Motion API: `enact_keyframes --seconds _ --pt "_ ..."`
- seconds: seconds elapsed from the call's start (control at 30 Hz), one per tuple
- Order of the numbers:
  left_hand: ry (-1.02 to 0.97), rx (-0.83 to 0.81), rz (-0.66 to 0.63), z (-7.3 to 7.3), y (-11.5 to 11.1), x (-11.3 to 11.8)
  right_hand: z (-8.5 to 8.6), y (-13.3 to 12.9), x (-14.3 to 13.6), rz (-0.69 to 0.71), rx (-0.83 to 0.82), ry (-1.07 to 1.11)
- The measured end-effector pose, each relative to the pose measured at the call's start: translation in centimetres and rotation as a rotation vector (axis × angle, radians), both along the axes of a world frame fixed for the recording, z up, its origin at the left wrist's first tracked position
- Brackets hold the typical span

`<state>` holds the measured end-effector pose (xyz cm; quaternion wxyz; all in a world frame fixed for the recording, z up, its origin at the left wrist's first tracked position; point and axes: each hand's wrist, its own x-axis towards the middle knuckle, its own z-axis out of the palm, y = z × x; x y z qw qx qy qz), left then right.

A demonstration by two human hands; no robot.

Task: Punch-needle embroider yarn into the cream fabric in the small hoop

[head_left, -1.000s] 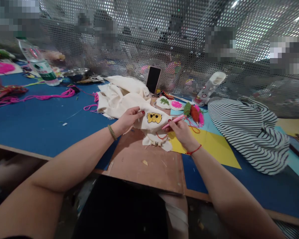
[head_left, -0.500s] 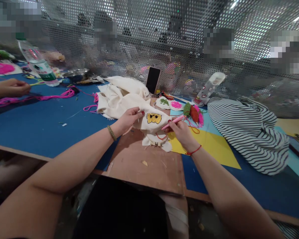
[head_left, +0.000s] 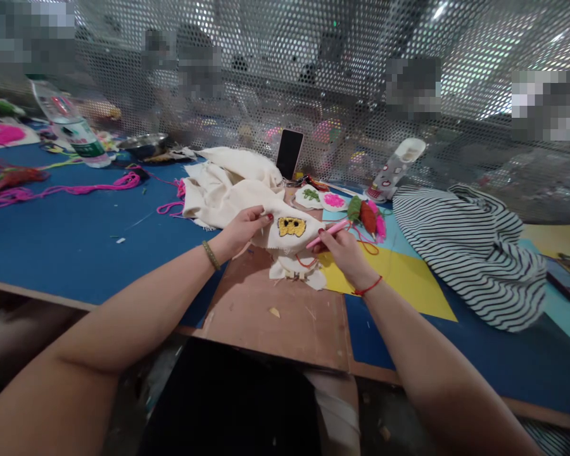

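Cream cloth (head_left: pixel 237 190) lies bunched on the table, its near end lifted toward me. On that end is a yellow stitched patch (head_left: pixel 291 227) with dark outlines. My left hand (head_left: pixel 247 229) pinches the cloth just left of the patch. A pink pen-like tool (head_left: pixel 330 233) is gripped in my right hand (head_left: pixel 342 252), whose fingers also meet the cloth's right edge. Below the raised cloth, a white piece with a hoop (head_left: pixel 297 269) and a red thread rests on the brown board (head_left: pixel 275 323).
Behind stand a phone (head_left: pixel 289 154) and a perforated metal screen. Yarn bundles (head_left: pixel 368 218) and a striped cloth (head_left: pixel 470 253) lie right, near a tilted patterned container (head_left: pixel 394 171). Left are a bottle (head_left: pixel 78 130), a metal bowl (head_left: pixel 145 144) and pink yarn (head_left: pixel 90 187).
The other person's hand at the far left has left its place, and red-orange yarn shows there. The view has shifted slightly; my hands keep their hold.
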<state>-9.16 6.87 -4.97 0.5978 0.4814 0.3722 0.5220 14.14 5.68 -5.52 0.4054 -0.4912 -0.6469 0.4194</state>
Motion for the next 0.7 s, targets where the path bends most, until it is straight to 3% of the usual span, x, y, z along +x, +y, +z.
enact_keyframes --seconds 0.7 --pt "0.013 0.011 -0.008 -0.28 0.13 -0.13 -0.35 0.21 0.11 -0.002 0.035 -0.031"
